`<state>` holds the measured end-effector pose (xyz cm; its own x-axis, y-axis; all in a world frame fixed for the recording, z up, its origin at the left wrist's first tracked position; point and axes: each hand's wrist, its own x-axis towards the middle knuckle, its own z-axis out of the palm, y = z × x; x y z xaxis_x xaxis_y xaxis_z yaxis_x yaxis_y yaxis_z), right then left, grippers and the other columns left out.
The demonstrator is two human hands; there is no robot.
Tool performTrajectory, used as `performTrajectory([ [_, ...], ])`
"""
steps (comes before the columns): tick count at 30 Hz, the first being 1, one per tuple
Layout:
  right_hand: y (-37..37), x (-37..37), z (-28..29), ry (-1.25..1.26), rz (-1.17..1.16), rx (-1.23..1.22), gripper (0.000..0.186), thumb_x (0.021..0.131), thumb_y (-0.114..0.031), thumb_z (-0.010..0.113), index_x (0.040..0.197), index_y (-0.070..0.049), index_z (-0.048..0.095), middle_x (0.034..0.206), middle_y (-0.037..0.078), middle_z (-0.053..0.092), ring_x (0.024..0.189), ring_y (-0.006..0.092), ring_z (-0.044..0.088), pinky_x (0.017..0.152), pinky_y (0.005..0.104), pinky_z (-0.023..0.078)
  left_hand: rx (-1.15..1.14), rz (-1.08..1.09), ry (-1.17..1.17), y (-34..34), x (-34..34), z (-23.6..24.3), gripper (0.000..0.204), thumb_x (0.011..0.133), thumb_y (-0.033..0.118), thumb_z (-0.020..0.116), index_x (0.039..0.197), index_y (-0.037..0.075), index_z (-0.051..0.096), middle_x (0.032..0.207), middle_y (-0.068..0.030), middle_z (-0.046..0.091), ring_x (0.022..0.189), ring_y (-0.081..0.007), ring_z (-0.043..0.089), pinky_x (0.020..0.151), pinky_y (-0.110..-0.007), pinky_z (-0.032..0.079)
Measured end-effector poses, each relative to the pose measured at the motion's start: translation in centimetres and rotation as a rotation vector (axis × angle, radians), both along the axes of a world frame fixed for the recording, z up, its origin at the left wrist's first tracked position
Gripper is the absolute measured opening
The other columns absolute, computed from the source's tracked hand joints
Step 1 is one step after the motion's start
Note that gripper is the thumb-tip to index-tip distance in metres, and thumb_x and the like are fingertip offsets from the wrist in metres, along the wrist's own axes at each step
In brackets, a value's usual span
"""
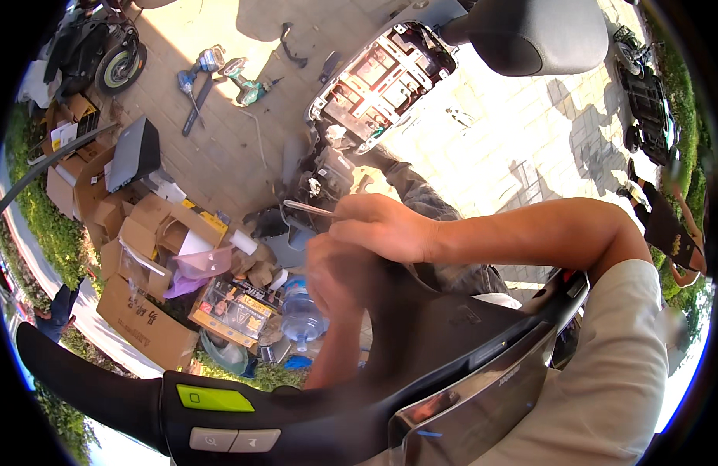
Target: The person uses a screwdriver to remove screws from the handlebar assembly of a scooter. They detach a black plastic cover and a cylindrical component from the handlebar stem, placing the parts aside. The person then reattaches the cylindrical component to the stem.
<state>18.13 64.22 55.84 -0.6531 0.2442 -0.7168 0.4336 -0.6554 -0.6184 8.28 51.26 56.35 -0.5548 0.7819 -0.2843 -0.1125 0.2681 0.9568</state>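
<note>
My right hand (pixel 374 229) is closed on a slim silver tool (pixel 301 206), whose free end sticks out to the left. My left hand (pixel 332 276) is curled just beneath it, partly covered and blurred, and what it grips cannot be made out. Both are over the black plastic handlebar cover (pixel 421 334) of a scooter, which carries a glossy display (pixel 468 396), a yellow-green button (pixel 214 398) and grey switches. Beyond my hands is the scooter's stripped front part (pixel 336 175), with an open metal-framed compartment (pixel 378 78) above it.
Two power drills (pixel 242 85) lie on the paving (pixel 258 147). Cardboard boxes (pixel 142 326), bags and a water jug (pixel 297 314) crowd the left. A black mirror (pixel 537 35) juts at top. Other scooters (pixel 646 109) stand around. Another person (pixel 669 233) is at right, one (pixel 56 311) at left.
</note>
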Motion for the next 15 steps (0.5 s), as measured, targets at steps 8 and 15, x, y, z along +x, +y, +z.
performTrajectory([
  [8,6.0,3.2,1.3,-0.145,0.258,0.154,0.038,0.083,-0.037,0.067,0.086,0.001,0.065,0.073,0.008,0.063,0.068,0.0159,0.059,0.064,0.0326,0.047,0.053,-0.313,0.268,-4.4,-0.1,1.8,0.041,0.101,0.024,0.041,0.127,-0.005,0.053,0.131,-0.0227,0.055,0.122,-0.0359,0.053,0.106,-0.043,0.038],
  [15,10.3,18.8,11.2,-0.337,0.587,0.390,0.054,0.086,-0.055,0.066,0.093,-0.002,0.073,0.086,0.007,0.071,0.074,0.0183,0.063,0.062,0.0331,0.051,0.145,-0.442,0.374,-3.9,-0.1,-0.6,0.042,0.100,0.018,0.040,0.133,-0.006,0.048,0.137,-0.0248,0.050,0.127,-0.0377,0.049,0.109,-0.044,0.036],
])
